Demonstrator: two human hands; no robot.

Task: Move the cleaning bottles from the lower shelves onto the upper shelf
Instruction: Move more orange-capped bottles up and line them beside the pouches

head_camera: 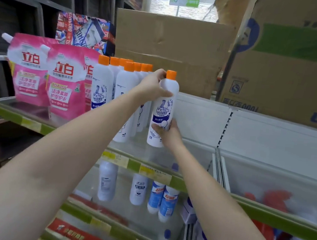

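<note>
Left hand [153,86] curled round the shoulder of a white bottle [163,108], smooth rounded plastic with an orange cap; right hand [167,133] gripping low on its label. Bottle upright over the glossy upper shelf [198,159], just right of the matching bottle group [121,96]. Far left: pink glossy pouches [46,77]. Behind: matte cardboard boxes [170,50].

Bottle [163,108]: white, orange cap, blue label print. Pouches [46,77] at 9 o'clock: pink, red-and-white lettering. Shelf [167,176] edge: green, yellow tags. Boxes [289,61] at 1 o'clock: brown, green band.
</note>
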